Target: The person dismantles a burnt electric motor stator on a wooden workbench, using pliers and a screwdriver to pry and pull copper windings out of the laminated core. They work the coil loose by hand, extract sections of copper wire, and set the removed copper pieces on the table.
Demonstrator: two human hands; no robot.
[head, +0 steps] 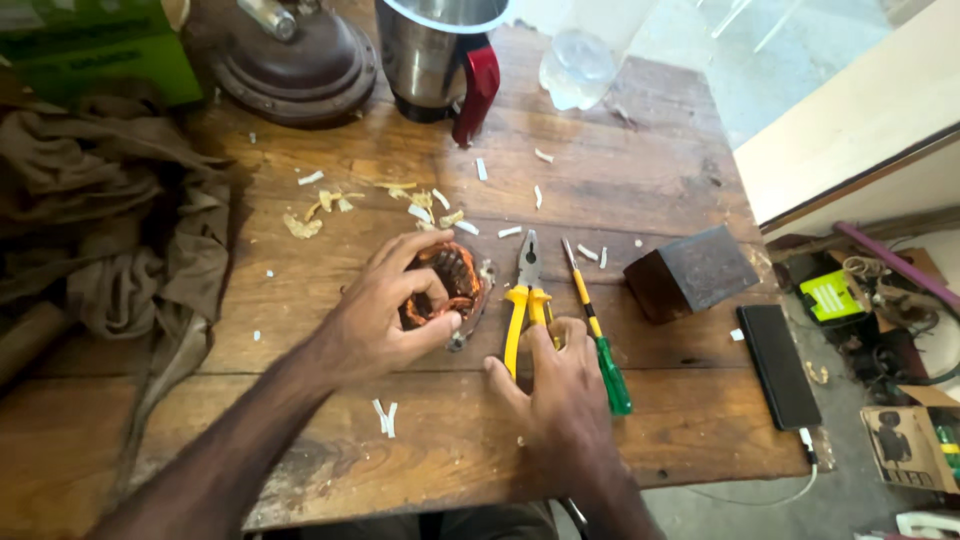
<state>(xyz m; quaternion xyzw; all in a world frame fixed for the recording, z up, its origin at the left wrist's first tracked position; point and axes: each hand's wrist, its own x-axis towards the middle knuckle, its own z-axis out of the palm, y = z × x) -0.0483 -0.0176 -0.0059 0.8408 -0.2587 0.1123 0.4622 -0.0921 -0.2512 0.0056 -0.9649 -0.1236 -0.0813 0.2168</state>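
Left hand [385, 315] clenched around the copper-wound motor coil [450, 280], mid-table, fingers inside its core. Right hand [560, 385] rests on the yellow-handled pliers [525, 300] just right of the coil, fingers curled over the handles. Screwdriver [597, 335] lies beside them, dark block [692, 270] further right

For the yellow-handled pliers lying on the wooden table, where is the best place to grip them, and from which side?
Probably the two yellow handles of the pliers, taken from the near edge of the table. The steel nose points away and the handles point toward the person, right under the right hand. A screwdriver lies close on the right, and the left hand with the copper-wound part sits left.
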